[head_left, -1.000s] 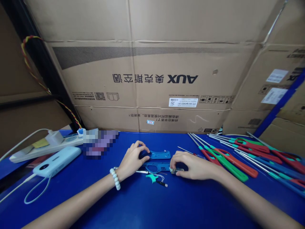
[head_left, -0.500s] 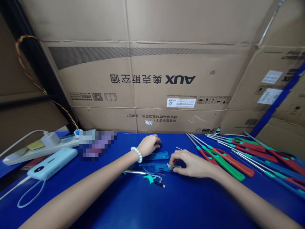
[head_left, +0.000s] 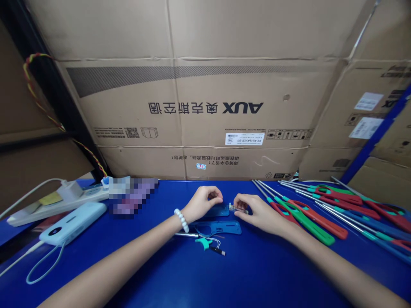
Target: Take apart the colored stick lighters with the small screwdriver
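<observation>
My right hand (head_left: 252,209) pinches a small clear plastic part (head_left: 234,208) with a tiny pale fitting on its end, just above the table. Left of it, my left hand (head_left: 205,201), with a white bead bracelet at the wrist, has thumb and fingertips pressed together; anything between them is too small to make out. Under that hand lies a blue handle half (head_left: 220,210), partly covered. Nearer me rests a second blue handle half (head_left: 226,227) with a loop-shaped opening. In front of it are a metal tube (head_left: 188,235), a teal trigger (head_left: 203,244) and a black wired piece (head_left: 217,250).
Long-reach lighters with red, green and blue handles (head_left: 308,220) are piled at right. At left are a light-blue power bank (head_left: 73,222) with cords and a white power strip (head_left: 35,214). A cardboard wall (head_left: 205,85) rises behind the blue table (head_left: 199,282).
My right hand has lifted the clear part off the near handle half and moved slightly up and away. My left hand has shifted right, its fingertips closing together.
</observation>
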